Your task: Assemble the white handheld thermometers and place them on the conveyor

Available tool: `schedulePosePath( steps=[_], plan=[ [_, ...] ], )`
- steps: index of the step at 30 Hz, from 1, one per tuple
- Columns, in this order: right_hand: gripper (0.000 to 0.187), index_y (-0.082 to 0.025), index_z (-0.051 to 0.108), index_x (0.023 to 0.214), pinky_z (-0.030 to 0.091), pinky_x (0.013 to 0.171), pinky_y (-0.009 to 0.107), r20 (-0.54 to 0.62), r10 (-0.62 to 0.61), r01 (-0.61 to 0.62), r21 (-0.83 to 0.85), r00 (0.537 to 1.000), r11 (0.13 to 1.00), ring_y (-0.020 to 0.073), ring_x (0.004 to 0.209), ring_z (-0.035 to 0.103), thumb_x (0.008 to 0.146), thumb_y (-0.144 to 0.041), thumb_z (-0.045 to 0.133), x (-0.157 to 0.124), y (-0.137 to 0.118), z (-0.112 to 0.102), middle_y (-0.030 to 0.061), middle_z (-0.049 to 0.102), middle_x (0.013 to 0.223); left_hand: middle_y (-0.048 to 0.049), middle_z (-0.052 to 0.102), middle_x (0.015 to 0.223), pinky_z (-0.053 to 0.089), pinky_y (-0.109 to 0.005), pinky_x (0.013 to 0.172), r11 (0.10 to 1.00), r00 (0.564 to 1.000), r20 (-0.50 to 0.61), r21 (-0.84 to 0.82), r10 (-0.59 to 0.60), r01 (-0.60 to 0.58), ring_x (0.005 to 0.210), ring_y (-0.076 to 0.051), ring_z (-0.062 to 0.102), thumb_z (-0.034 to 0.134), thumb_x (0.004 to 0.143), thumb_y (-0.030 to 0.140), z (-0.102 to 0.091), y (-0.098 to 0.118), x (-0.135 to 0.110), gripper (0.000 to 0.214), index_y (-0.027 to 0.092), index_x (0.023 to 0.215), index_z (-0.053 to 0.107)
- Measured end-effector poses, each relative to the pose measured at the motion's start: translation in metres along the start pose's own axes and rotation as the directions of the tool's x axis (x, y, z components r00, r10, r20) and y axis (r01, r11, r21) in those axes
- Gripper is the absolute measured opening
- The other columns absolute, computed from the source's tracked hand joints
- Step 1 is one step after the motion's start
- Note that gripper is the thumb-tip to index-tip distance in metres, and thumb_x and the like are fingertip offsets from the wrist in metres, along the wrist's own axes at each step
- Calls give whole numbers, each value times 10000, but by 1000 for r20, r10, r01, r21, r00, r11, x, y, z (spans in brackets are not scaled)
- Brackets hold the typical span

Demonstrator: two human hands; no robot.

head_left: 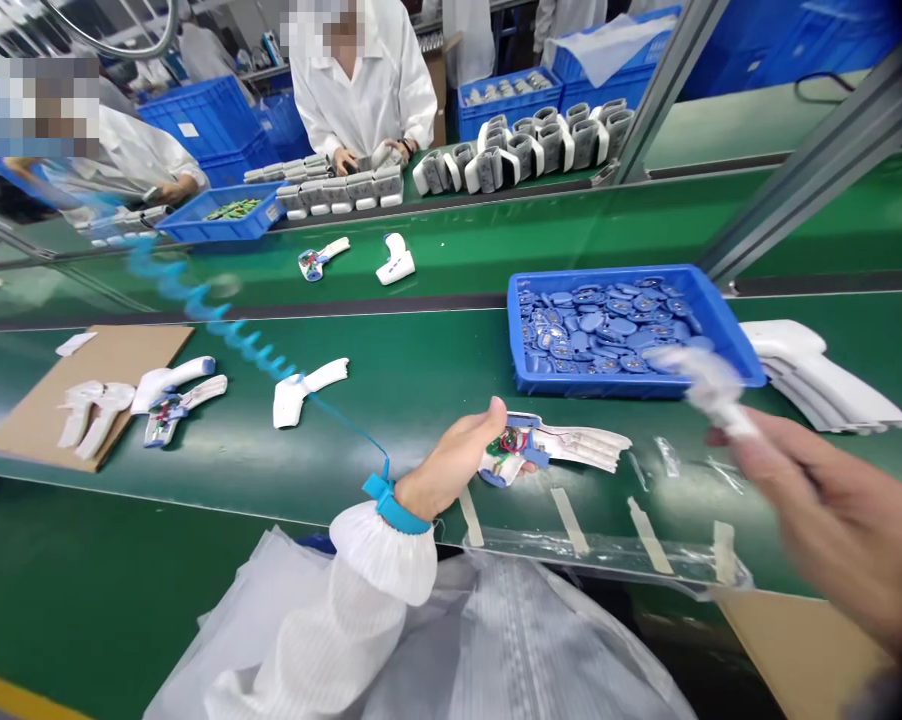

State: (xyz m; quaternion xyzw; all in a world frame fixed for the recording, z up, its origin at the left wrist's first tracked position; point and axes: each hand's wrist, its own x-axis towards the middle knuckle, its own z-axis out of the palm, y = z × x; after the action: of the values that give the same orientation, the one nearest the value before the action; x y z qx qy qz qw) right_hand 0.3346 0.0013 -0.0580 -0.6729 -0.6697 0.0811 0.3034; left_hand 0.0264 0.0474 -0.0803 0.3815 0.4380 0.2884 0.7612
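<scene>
My left hand (458, 455) is closed around a white gun-shaped housing half (582, 445), low over the green bench. Inside its head sit a circuit board (507, 442), thin wires and blue plastic parts. On that wrist is a blue strap (398, 508) with a coiled cord (218, 318). At the right, my right hand (818, 500) pinches a small white plastic part (710, 385). Motion blurs this part, so its exact kind does not show. It is in front of the right end of a blue tray (646, 385) full of blue oval parts (593, 322).
White housing halves (833, 375) lie stacked right of the tray. Others rest leftward by a cardboard sheet (46, 410). Tape strips (569, 520) hold clear film along the front edge. Metal posts (811, 165) rise at the right. Two co-workers (365, 80) work across the conveyor (451, 255).
</scene>
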Motion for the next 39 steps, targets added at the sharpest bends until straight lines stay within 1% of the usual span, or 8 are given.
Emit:
schedulePosePath(
  steps=[4, 7, 11, 15, 22, 26, 30, 39],
  plan=[
    [311, -291, 572, 1343, 499, 859, 482, -14, -541, 538, -96, 841, 837, 308, 1024, 647, 1037, -342, 546, -5, -46, 33, 144, 718, 1155, -94, 736, 945, 536, -284, 762, 991, 993, 22, 58, 119, -120, 880, -201, 681, 555, 893, 793, -1, 3, -5, 687, 148, 1041, 739],
    [316, -249, 601, 1324, 475, 972, 533, -1, -615, 604, -184, 789, 775, 360, 1202, 603, 1008, -253, 599, -5, -66, 54, 146, 686, 1313, -79, 712, 920, 506, -256, 668, 977, 988, 3, 153, 153, -151, 800, -179, 653, 823, 731, 684, 2, 5, -9, 654, 141, 1078, 709],
    [420, -197, 682, 1242, 547, 777, 439, 208, -429, 444, -31, 879, 896, 301, 898, 709, 1001, -525, 578, 0, -78, 59, 114, 761, 1079, -63, 700, 855, 478, -259, 591, 954, 986, -46, 264, 163, -145, 681, -165, 640, 795, 795, 605, 6, 4, -13, 585, 139, 1128, 672],
    [283, -278, 735, 1098, 495, 556, 292, 605, -229, 73, 271, 763, 960, 166, 623, 652, 982, -495, 594, 6, -84, 52, 1, 758, 875, -54, 699, 796, 473, -299, 622, 799, 970, -74, 584, 230, -145, 683, -189, 639, 687, 877, 626, 4, 7, -18, 496, 155, 1032, 699],
    [441, -260, 655, 1311, 548, 658, 316, 621, -170, -130, 408, 765, 904, 199, 788, 681, 994, -548, 549, 7, -80, 60, 36, 751, 1031, -45, 710, 1020, 457, -293, 665, 707, 964, -131, 703, 233, -76, 881, -231, 658, 828, 769, 497, -7, 11, -30, 523, 197, 1145, 623],
    [415, -248, 690, 1215, 564, 748, 319, 436, -191, -61, 500, 879, 864, 214, 933, 688, 969, -568, 592, 15, -105, 70, 72, 722, 1161, 10, 699, 908, 420, -271, 631, 717, 965, -55, 681, 257, -152, 780, -188, 623, 874, 718, 496, -12, 12, -30, 507, 207, 1046, 617],
    [501, -207, 603, 682, 415, 575, 281, 111, -84, 38, 364, 990, 931, 137, 591, 544, 990, -598, 542, 23, -147, 92, 16, 623, 680, -24, 727, 914, 445, -289, 625, 689, 954, 11, 689, 298, -223, 770, -217, 661, 846, 738, 394, -6, 12, -25, 424, 199, 1053, 640],
    [597, -229, 296, 474, 247, 515, 310, -290, -146, 202, 172, 946, 964, 92, 462, 291, 1015, -397, 484, 31, -164, 101, -20, 351, 456, -136, 749, 905, 527, -422, 721, 468, 931, 59, 852, 360, -235, 803, -337, 719, 666, 862, 355, 2, 14, -27, 306, 145, 1086, 663]
  ],
)
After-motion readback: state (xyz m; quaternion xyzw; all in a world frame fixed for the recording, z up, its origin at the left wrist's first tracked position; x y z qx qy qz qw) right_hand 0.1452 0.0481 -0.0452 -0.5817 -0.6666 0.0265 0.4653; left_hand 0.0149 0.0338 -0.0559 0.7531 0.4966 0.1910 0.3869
